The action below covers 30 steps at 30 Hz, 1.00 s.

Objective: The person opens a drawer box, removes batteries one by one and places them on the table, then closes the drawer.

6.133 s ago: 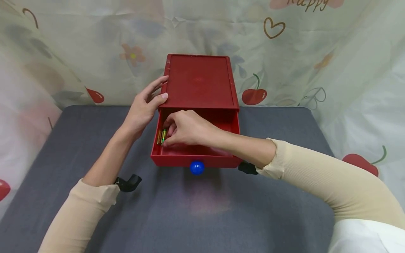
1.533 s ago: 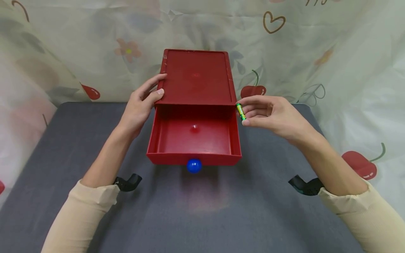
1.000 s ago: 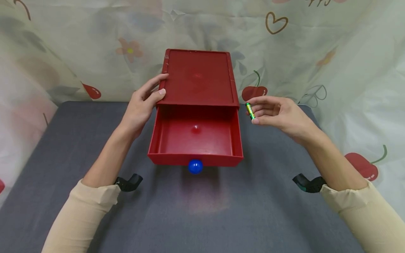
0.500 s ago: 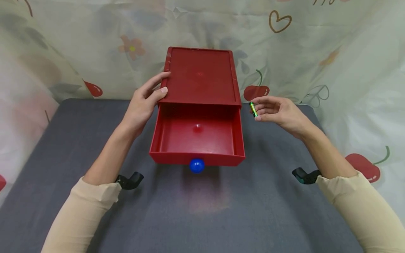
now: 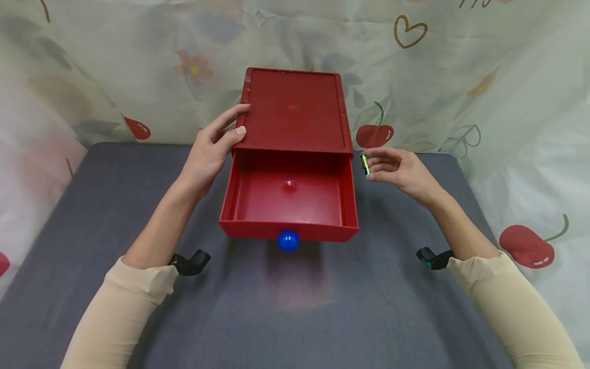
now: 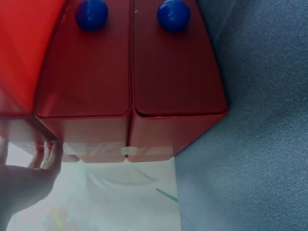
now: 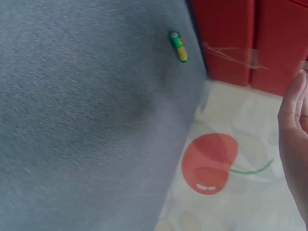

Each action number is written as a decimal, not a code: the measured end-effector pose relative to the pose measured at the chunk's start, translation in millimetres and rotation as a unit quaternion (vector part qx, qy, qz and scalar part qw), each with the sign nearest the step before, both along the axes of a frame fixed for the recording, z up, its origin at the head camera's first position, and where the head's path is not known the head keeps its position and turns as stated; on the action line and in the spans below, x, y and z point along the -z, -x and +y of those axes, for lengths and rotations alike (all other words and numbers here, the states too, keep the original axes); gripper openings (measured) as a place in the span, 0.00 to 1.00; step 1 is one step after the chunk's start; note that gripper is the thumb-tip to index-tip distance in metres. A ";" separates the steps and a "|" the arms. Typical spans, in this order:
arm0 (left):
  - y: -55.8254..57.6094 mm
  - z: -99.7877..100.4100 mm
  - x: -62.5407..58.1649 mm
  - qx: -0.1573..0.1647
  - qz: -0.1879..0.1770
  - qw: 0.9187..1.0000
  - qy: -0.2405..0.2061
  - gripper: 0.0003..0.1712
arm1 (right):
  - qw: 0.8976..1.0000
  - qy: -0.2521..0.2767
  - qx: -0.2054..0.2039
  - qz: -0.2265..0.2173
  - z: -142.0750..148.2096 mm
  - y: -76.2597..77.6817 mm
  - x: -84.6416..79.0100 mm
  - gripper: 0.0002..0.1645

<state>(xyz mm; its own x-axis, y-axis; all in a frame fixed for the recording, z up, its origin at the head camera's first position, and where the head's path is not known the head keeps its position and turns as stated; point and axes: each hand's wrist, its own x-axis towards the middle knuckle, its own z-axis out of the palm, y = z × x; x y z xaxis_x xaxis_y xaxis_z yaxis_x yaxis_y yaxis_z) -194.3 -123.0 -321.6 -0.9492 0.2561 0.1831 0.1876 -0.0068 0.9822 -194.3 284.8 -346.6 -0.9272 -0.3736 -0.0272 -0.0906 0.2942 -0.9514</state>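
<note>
Just off the right side of the red drawer unit [image 5: 295, 110], above the table, the person's right hand [image 5: 403, 171] pinches a small green battery [image 5: 365, 164] between thumb and forefinger, the battery tilted slightly from upright. The left hand [image 5: 209, 151] rests on the unit's upper left edge, thumb and forefinger well apart on the rim of the top, fingers relaxed. Beige sleeves [image 5: 120, 312] are drawn back from both wrists, with a black fitting [image 5: 190, 263] by each cuff.

Between the hands, the top drawer [image 5: 289, 205] is pulled out toward the person, a blue knob [image 5: 288, 241] on its front. Below it, the left wrist view shows two closed lower drawers [image 6: 89, 72] with blue knobs too, and clear tape across the unit's side.

On the table, near the unit's right side, lies a second battery [image 7: 178, 46], green and yellow, seen in the right wrist view. The table's dark grey covering [image 5: 295, 328] has a fine woven texture, rounded far corners and a pinkish glow in front of the drawer.

Behind and to both sides hangs a pale, creased curtain [image 5: 138, 61] printed with cherries [image 5: 374, 136], an orange flower [image 5: 194, 66], a brown heart [image 5: 409, 32] and grey leaves; lettering is cut off at the top.
</note>
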 end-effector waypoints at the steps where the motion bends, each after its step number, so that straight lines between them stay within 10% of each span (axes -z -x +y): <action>1: 0.0 0.1 0.2 0.000 0.001 1.000 -0.001 0.29 | 1.000 0.002 0.000 0.002 0.2 -0.2 2.5 0.29; 30: 0.1 2.0 1.4 0.002 0.004 1.000 -0.005 0.28 | 0.999 -0.026 0.007 -0.026 14.8 -1.2 66.4 0.31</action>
